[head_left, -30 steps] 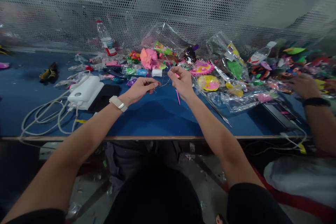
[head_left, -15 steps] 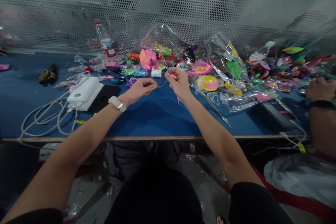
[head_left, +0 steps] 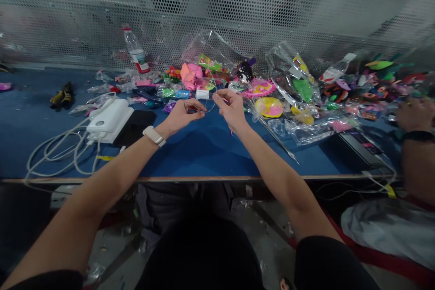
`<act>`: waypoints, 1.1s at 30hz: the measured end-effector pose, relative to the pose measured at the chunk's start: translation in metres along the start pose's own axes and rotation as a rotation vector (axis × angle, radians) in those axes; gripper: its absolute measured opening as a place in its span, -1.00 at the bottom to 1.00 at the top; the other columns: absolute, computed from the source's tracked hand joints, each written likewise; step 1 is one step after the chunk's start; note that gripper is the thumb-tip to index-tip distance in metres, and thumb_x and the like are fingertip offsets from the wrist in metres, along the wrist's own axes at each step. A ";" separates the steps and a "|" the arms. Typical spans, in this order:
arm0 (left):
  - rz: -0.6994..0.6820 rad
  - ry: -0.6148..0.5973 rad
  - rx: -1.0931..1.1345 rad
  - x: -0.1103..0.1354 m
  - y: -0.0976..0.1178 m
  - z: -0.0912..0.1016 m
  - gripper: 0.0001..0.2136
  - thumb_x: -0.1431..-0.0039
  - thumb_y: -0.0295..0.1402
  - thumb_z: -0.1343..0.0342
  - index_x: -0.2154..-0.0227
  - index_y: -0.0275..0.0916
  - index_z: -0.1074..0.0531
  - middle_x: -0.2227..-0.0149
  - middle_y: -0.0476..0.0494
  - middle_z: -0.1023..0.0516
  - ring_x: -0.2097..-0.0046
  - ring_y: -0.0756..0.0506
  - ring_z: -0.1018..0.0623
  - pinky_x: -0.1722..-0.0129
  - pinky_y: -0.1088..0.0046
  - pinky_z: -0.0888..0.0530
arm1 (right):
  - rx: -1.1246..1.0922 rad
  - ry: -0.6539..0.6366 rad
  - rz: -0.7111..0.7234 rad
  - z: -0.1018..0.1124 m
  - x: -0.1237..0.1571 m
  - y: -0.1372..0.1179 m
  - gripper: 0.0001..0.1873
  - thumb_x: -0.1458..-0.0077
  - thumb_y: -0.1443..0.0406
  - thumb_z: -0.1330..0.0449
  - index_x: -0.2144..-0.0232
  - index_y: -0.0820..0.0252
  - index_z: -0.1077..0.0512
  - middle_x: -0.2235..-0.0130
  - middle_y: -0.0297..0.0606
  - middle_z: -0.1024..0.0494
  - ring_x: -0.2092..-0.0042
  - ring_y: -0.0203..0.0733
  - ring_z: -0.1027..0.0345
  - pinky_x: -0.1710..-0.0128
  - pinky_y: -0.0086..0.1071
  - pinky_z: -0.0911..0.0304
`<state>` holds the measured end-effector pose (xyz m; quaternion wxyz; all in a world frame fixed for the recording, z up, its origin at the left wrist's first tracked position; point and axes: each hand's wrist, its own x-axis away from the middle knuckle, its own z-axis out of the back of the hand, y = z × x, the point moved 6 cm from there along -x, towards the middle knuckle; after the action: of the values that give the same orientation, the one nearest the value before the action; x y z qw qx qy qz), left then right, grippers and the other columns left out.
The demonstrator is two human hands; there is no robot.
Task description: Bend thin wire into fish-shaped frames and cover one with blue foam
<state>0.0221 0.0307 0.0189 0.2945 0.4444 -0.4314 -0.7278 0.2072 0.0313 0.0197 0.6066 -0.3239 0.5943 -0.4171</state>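
Both my hands are held over the blue table [head_left: 204, 149], close together, pinching a thin thread [head_left: 211, 108] that loops between them. My left hand [head_left: 183, 114] wears a white wristband and its fingers are pinched on the thread's left end. My right hand [head_left: 231, 108] is closed in a pinch on the other end, and a small pink stick [head_left: 231, 132] pokes out beneath it. A white spool [head_left: 203, 94] lies just beyond my fingers. What the thread carries is too small to make out.
Clear plastic bags with colourful foam pieces [head_left: 292, 99] crowd the far and right side. A white charger box [head_left: 108, 120] with coiled cables lies at left, a plastic bottle [head_left: 136, 54] behind it, a perforated metal screen at the back. Another person's arm [head_left: 414, 145] rests at right.
My hands have drifted slightly closer together and the right one has risen a little, still pinching the thread. The other person's hand at right has drawn back toward the edge.
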 end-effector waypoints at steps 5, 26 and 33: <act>0.004 0.019 0.082 -0.001 -0.003 -0.002 -0.85 -0.06 -0.32 -0.42 0.32 -0.23 -0.65 0.38 -0.13 -0.64 0.38 -0.05 -0.57 0.40 0.39 -0.49 | 0.020 -0.004 0.021 -0.002 0.003 -0.005 -0.29 -0.06 -0.41 -0.33 0.23 0.06 -0.54 0.23 -0.24 -0.55 0.33 -0.21 -0.38 0.50 -0.34 -0.24; 0.018 0.009 -0.065 -0.003 0.000 0.006 -0.79 -0.29 -0.18 -0.32 0.22 -0.22 -0.63 0.34 -0.16 -0.64 0.35 -0.06 -0.57 0.29 0.36 -0.52 | 0.161 0.125 0.191 0.028 -0.011 -0.013 -0.43 -0.19 -0.30 -0.30 0.19 0.02 -0.60 0.17 -0.21 -0.62 0.10 -0.03 -0.50 0.18 -0.17 -0.46; -0.010 0.158 -0.006 -0.006 -0.010 0.015 -0.83 -0.25 -0.27 -0.36 0.25 -0.20 -0.49 0.30 -0.17 -0.66 0.31 -0.09 -0.64 0.19 0.27 -0.59 | 0.270 0.095 0.215 0.023 0.000 -0.027 -0.32 -0.28 -0.38 -0.14 0.08 -0.01 -0.62 0.17 -0.18 -0.62 0.16 -0.02 -0.48 0.23 -0.18 -0.41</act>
<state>0.0105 0.0462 0.0159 0.3251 0.5017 -0.4024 -0.6933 0.2272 0.0170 0.0456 0.6569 -0.1542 0.5921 -0.4405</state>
